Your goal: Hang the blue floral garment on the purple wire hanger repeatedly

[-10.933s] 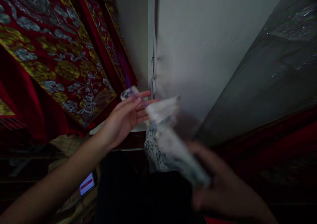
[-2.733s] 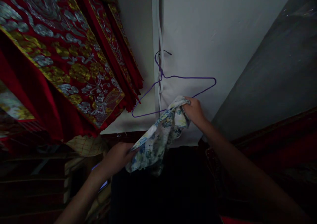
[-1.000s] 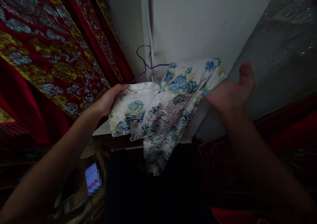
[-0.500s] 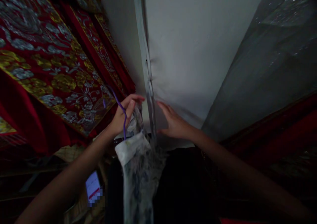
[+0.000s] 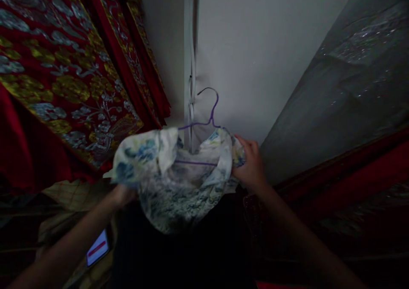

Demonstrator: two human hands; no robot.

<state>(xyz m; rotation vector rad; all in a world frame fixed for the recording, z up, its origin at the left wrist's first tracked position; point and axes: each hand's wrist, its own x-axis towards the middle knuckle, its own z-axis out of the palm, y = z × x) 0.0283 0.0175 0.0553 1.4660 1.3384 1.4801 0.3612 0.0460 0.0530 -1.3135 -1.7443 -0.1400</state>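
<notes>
A white shirt (image 5: 188,195) with blue and yellow flower patterns is spread in front of me on a purple clothes hanger (image 5: 212,112). The hanger's hook sticks up out of the collar, with the bar showing across the neck opening. At the right shoulder, my right hand (image 5: 249,163) is closed on the cloth. My left hand (image 5: 124,194) is beneath the left shoulder or sleeve, its fingers hidden by the fabric and blurred.
A pale wall (image 5: 255,63) with a vertical strip and cable (image 5: 191,67) stands ahead. Red embroidered cloth (image 5: 70,84) hangs at left. Clear plastic sheeting (image 5: 345,80) covers the right side, above red fabric (image 5: 367,174). A lit phone (image 5: 97,248) lies low at left.
The shirt and hanger have swung from side-on at my left hand to facing me, spread wide. My left hand has moved down and left; my right hand, empty before, has taken the right shoulder.
</notes>
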